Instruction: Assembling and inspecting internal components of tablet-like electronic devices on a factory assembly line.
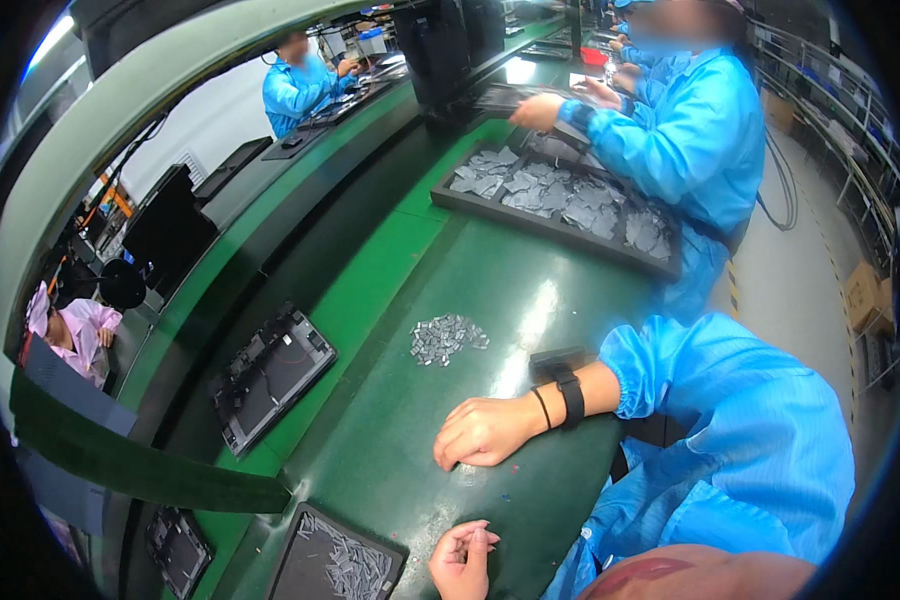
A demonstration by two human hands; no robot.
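Observation:
My right hand (485, 432) rests on the green worktable (370, 440), back up, with its fingers curled under; whatever they may hold is hidden. A black band (570, 397) circles that wrist. Nearer the bottom edge, my left hand (462, 560) is loosely closed, its thumb against curled fingers and nothing visible in it. Beyond my right hand lies a loose pile of small silvery-grey pieces (448, 340). A black tray (395, 570) holding many thin grey strips (345, 562) stands to the left of my left hand.
An opened laptop chassis (275, 378) lies on the bright green conveyor strip (370, 270), with another chassis (177, 550) lower left. A co-worker in blue (670, 130) reaches over a black compartment tray (560, 232) of grey sheet pieces. A dark green bar (150, 462) crosses the left side.

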